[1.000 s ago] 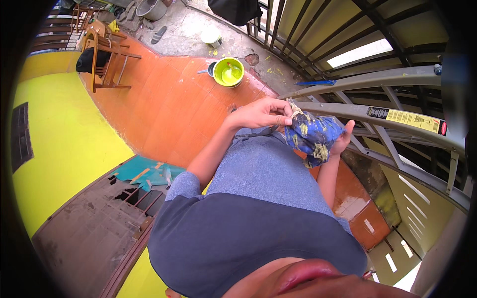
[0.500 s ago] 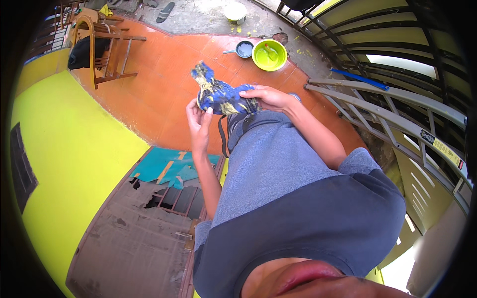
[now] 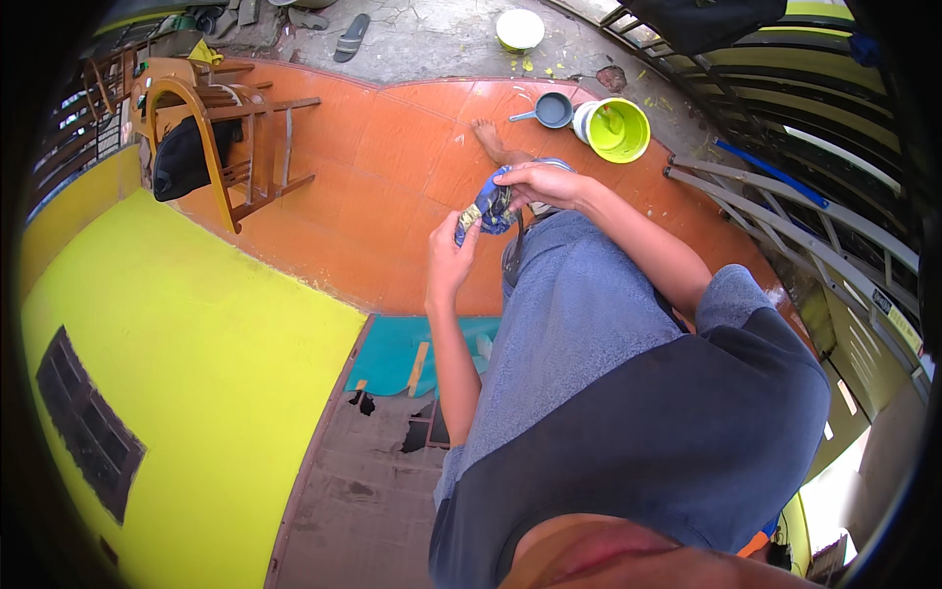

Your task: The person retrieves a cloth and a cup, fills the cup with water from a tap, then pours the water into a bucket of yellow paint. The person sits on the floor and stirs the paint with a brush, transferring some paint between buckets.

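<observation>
A crumpled blue rag point(image 3: 495, 215), smeared with pale yellow, is held in front of my body above the orange tiles. My left hand point(image 3: 451, 261) pinches its lower left end between thumb and fingers. At the upper right end, my right hand point(image 3: 538, 185) is closed on the bunched cloth. The part of the rag inside my fingers is hidden. Beyond my hands, on the floor, stand a bucket of bright yellow-green paint point(image 3: 620, 132) and a blue-grey dipper point(image 3: 553, 110) with a handle.
A wooden chair point(image 3: 257, 147) with a black bag point(image 3: 192, 160) stands at the left, by the yellow-green wall point(image 3: 196, 324). An aluminium ladder point(image 3: 785, 231) leans at the right. A white tub point(image 3: 520, 31) and a slipper point(image 3: 351, 37) lie on the concrete. A damaged brown door point(image 3: 353, 501) is below left.
The rag has gone from spread out to bunched smaller between my hands, which are closer together. My view has shifted, and a bare foot now shows beyond them.
</observation>
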### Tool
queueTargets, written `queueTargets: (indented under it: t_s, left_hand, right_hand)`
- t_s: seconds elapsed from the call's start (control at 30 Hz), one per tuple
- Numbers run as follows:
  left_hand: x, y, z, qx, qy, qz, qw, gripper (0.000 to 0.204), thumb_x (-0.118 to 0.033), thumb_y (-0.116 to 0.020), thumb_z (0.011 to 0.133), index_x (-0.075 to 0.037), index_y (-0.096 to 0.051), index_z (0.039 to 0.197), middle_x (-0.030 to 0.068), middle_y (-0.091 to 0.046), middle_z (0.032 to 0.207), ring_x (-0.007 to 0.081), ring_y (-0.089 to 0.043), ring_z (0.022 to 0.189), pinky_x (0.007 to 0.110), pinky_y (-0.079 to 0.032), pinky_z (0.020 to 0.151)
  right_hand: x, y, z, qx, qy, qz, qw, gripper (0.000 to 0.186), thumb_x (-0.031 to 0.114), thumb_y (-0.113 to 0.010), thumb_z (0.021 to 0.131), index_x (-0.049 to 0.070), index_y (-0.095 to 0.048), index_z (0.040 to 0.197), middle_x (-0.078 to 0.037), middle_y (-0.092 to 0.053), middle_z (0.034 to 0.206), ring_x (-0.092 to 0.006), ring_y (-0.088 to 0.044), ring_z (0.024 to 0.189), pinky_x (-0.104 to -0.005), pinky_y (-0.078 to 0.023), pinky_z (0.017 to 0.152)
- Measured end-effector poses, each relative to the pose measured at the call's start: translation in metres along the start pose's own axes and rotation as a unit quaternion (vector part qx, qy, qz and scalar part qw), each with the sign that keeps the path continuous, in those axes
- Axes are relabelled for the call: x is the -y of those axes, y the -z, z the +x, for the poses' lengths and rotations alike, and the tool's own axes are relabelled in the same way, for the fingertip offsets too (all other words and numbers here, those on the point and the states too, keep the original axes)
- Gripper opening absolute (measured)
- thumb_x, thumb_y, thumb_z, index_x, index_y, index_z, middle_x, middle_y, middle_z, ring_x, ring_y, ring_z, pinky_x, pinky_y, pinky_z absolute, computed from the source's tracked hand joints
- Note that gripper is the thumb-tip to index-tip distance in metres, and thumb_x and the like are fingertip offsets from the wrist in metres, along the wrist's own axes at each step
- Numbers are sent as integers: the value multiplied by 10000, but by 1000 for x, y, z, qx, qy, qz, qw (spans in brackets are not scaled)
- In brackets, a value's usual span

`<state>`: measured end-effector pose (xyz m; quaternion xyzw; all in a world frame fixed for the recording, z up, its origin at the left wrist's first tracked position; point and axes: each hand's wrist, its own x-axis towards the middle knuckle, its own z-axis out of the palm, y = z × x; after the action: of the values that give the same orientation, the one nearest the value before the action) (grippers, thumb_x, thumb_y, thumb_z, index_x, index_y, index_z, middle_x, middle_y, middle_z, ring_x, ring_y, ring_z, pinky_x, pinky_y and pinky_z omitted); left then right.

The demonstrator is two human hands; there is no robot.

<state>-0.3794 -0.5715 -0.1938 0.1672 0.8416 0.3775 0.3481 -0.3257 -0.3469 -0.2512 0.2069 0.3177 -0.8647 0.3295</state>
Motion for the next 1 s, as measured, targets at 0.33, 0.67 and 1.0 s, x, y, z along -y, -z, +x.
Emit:
queueTargets:
  t_s: [0.33, 0.67, 1.0]
  left_hand:
    - [38, 161, 136, 16, -71, -16, 997, 149, -74, -689, 915, 66, -662, 957, 135, -678, 893, 198, -637, 834, 305, -502, 776]
    - [28, 209, 295, 217, -113, -10, 970, 159, -80, -621, 949, 38, -674, 1041, 109, -711, 1007, 192, -648, 1018, 321, -506, 875]
    - [24, 177, 354, 339, -6, 248, 908, 421, -392, -448, 1049, 6, -583, 1065, 124, -643, 910, 197, -589, 861, 347, -464, 809]
  right_hand:
    - [77, -15, 134, -109, 79, 56, 989, 247, 322, -583, 1016, 90, -665, 1027, 35, -628, 854, -43, -532, 733, -214, -442, 658]
    - [21, -19, 126, -426, 295, 330, 789, 300, 292, -537, 1022, 72, -585, 1220, -25, -675, 1053, -95, -611, 880, -249, -480, 780]
    - [-143, 103, 190, -432, 309, 612, 585, 322, 272, -538, 994, 111, -561, 1272, -41, -663, 1157, -146, -622, 926, -322, -511, 809]
